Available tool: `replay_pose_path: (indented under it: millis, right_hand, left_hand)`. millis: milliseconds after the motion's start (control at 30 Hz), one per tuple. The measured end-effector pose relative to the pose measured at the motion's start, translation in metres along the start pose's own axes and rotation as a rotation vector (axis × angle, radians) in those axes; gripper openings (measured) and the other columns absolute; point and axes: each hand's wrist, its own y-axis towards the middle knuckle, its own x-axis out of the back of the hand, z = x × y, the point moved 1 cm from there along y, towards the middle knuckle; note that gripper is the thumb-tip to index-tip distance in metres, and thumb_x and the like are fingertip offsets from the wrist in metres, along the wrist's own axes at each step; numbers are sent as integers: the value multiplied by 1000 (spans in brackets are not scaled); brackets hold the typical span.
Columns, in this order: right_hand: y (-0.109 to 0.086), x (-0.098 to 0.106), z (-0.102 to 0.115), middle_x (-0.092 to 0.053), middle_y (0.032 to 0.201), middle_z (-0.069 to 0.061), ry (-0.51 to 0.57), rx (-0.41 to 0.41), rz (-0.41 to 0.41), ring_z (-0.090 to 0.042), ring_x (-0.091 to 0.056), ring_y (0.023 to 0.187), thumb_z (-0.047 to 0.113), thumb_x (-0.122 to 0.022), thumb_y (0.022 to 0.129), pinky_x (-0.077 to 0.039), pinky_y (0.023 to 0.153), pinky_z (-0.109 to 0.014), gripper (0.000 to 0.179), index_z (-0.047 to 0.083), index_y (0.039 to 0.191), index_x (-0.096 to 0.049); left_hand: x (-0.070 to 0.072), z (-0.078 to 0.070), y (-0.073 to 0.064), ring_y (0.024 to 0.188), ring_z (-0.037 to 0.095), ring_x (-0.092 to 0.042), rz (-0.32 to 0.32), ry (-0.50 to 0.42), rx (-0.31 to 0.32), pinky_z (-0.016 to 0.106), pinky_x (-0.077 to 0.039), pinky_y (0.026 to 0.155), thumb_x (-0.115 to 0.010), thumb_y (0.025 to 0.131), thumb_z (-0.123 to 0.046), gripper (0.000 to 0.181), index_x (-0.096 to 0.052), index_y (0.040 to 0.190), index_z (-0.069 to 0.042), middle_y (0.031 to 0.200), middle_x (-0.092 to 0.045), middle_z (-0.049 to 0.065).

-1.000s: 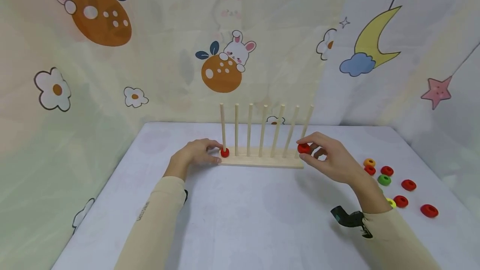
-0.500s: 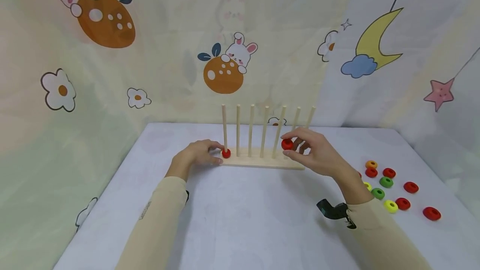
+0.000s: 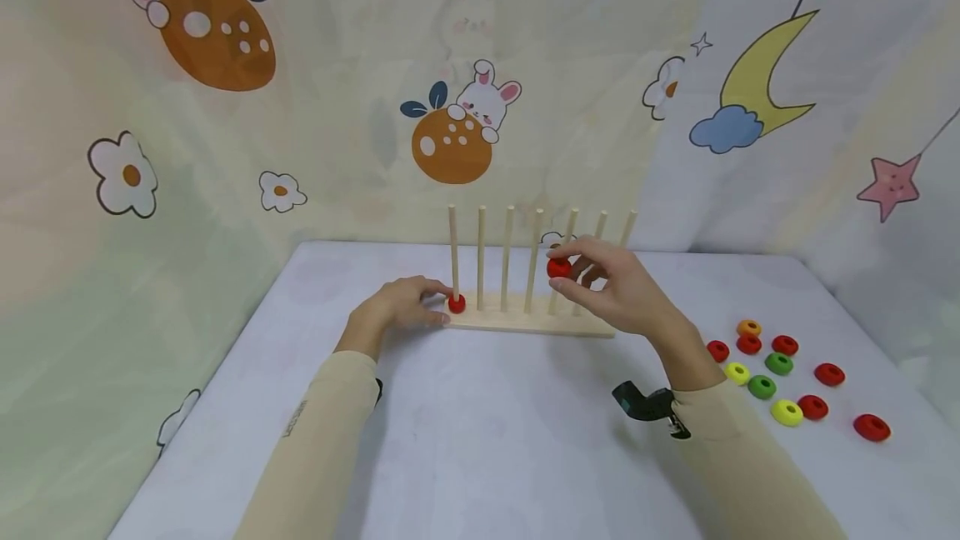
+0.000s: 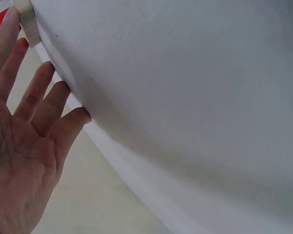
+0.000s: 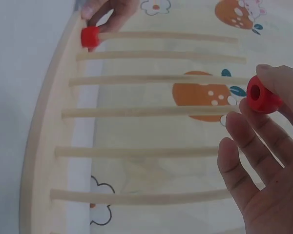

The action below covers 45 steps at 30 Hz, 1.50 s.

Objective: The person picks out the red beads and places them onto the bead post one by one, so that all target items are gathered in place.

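Observation:
A wooden peg rack (image 3: 532,322) with a row of several upright pegs stands on the table. At its left end my left hand (image 3: 397,307) holds the base, thumb at the front corner and index finger towards the back; the other fingers (image 4: 48,105) are spread loosely. Around the leftmost peg, down at the base, sits a red bead (image 3: 457,304). My right hand (image 3: 615,286) pinches another red bead (image 3: 558,267) between thumb and fingertips, raised in front of the pegs right of the middle. This bead's hole shows in the right wrist view, its other fingers (image 5: 229,161) loosely extended.
Several loose beads lie on the table at the right: red ones (image 3: 829,374), green ones (image 3: 762,387), yellow ones (image 3: 787,412) and an orange one (image 3: 748,328). A printed cloth (image 3: 337,107) hangs behind the white table (image 3: 480,423).
My right hand has carried the red bead leftward and slightly up along the pegs, from the rack's right end. My left hand stays at the rack's left end.

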Motion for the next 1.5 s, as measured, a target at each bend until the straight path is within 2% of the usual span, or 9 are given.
replay_pose_path:
  millis: [333, 667, 967, 1500]
  right_hand:
    - [17, -8, 11, -70, 106, 0, 27, 63, -10, -15, -68, 84, 7, -79, 89, -58, 70, -29, 36, 13, 123, -69]
    - [29, -17, 15, -70, 113, -3, 38, 55, -29, -13, -68, 84, 6, -79, 89, -59, 70, -26, 38, 11, 125, -69]
    - [47, -22, 20, -71, 110, -3, 91, 120, -75, -13, -68, 80, 3, -78, 89, -59, 69, -26, 36, 9, 124, -68]
    - [69, -29, 27, -69, 115, -5, 116, 125, -80, -14, -68, 80, 6, -77, 91, -60, 72, -27, 36, 8, 126, -67]
  left_hand:
    - [2, -1, 0, 148, 34, -37, -2, 1, 29, 61, -30, 119, -77, 91, -41, 56, -59, 144, -35, 155, -49, 6]
    - [-6, 3, 1, 150, 35, -34, 23, -9, 19, 63, -30, 119, -76, 91, -42, 57, -58, 145, -37, 158, -46, 7]
    - [-2, 1, 2, 147, 35, -39, 4, 10, 3, 62, -33, 118, -76, 91, -42, 57, -58, 145, -35, 154, -50, 8]
    - [-2, 3, 5, 148, 33, -38, 2, 12, 24, 61, -32, 119, -77, 91, -43, 57, -59, 144, -38, 155, -49, 6]
